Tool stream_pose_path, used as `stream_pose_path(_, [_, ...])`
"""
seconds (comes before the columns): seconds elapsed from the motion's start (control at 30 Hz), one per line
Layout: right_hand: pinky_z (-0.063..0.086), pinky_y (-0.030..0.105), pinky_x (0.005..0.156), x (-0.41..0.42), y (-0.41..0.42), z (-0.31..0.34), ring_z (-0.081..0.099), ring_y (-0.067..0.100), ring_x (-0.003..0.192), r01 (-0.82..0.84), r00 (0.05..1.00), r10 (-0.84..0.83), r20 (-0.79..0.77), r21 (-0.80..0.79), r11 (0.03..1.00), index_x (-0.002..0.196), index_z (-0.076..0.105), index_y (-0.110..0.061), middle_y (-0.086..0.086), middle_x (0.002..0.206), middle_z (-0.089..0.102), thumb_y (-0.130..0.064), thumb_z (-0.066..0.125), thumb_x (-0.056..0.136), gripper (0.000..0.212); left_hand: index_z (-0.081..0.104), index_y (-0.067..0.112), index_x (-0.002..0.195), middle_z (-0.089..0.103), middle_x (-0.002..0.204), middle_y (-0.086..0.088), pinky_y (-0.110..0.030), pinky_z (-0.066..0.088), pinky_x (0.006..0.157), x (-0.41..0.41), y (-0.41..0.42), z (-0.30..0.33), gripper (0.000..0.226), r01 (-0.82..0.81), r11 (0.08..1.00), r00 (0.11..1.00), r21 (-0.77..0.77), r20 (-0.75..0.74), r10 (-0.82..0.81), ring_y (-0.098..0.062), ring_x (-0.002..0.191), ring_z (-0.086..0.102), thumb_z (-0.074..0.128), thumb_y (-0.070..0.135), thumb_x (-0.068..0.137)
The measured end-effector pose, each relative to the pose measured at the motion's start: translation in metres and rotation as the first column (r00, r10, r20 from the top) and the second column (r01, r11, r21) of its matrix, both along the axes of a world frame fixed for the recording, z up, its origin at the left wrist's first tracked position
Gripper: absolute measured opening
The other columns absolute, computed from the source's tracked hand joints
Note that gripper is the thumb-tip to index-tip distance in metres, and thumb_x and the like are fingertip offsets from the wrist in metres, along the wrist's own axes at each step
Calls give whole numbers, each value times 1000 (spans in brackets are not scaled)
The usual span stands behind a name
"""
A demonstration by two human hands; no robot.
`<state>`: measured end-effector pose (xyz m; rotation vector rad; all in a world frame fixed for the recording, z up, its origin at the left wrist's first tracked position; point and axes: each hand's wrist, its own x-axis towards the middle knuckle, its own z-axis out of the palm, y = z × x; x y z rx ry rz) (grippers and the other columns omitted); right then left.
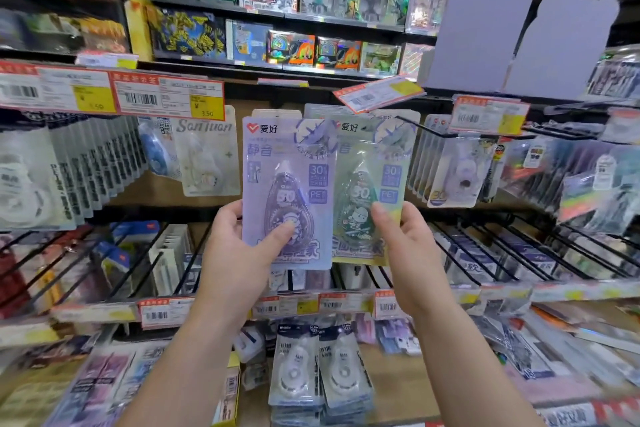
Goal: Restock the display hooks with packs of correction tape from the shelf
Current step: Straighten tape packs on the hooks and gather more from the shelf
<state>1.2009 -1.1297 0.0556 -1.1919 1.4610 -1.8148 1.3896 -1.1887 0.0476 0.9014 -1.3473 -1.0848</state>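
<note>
Two correction tape packs at frame centre, upright, long axes vertical, printed faces toward the viewer. Purple pack (287, 191) overlaps the left edge of the green pack (372, 191). Left hand (242, 246) pinches the purple pack's lower part, thumb on its face; right hand (403, 250) grips the green pack's lower right. Black display hook (426, 130) juts out just upper right; tilted price tag (379, 94) above.

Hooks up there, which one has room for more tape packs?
Room: the black hook right of the green pack, bare along its front. Crowded: the hooks far left, full of white packs. Left hand holds the purple pack; right hand the green.
</note>
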Motion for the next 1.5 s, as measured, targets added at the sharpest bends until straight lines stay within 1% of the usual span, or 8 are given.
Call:
stream_pose_path(0.2, [41,1,54,-19,-13,1,58,-14,64,-57,998,57,-30,20,998,114,60,-20,-13,91,67,-34,55,98,22,54,22,126,70,113,5,-41,57,87,-12,3,2,68,-38,999,999,15,-15,38,-11,98,70,78,42,65])
stream_pose_path(0.37, [42,14,75,-23,-22,0,59,-6,95,-105,994,106,-21,41,994,133,52,-18,-9,117,65,-44,56,95,46,56,21,127,72,111,4,-41,57,88,-14,4,-5,56,-87,996,996,22,10,87,-12,97,71,80,31,77])
stream_pose_path(0.5, [44,22,77,-24,-26,-1,61,-4,95,-146,989,146,-6,42,988,127,55,-21,-11,109,68,-46,56,94,41,56,20,126,73,110,3,-38,57,86,-13,6,-8,55,-112,993,994,44,-5,112,-12,95,72,80,29,77])
stream_pose_path(0.67, [47,24,74,-26,-35,-9,65,-2,84,-65,992,70,-108,49,997,104,61,-32,-15,96,71,-46,58,93,18,55,21,124,71,107,7,-19,53,70,-12,9,-6,48,-151,988,987,40,-44,152,-2,87,71,77,21,81])
stream_pose_path(0.83, [46,23,68,-28,-47,-21,63,3,82,26,972,0,-236,109,994,96,58,-29,-14,90,68,-62,51,85,36,53,25,123,71,108,8,-29,54,79,-10,10,-4,48,-164,985,984,43,-69,167,-4,91,71,78,21,81])
stream_pose_path(1.0, [37,27,60,-33,-63,-26,49,10,65,71,973,-38,-226,141,987,81,51,-21,-10,69,52,-61,47,91,41,51,23,123,70,106,10,-16,54,65,-11,9,-1,49,-164,986,984,16,-70,165,1,88,70,77,18,82])
stream_pose_path(1.23, [35,26,57,-37,-74,-26,49,11,64,90,969,-59,-241,120,989,79,49,-20,-7,69,51,-59,48,93,41,51,20,127,72,106,8,-22,53,74,-13,4,-3,54,-156,988,984,15,-82,157,-2,90,71,77,17,80])
stream_pose_path(1.5, [47,37,69,-39,-84,-27,52,15,68,99,979,-73,-192,135,986,86,55,-16,-3,74,55,-65,48,88,50,52,20,128,73,109,7,-34,55,84,-11,-1,-5,55,-152,988,985,18,-76,153,-7,95,71,78,20,79])
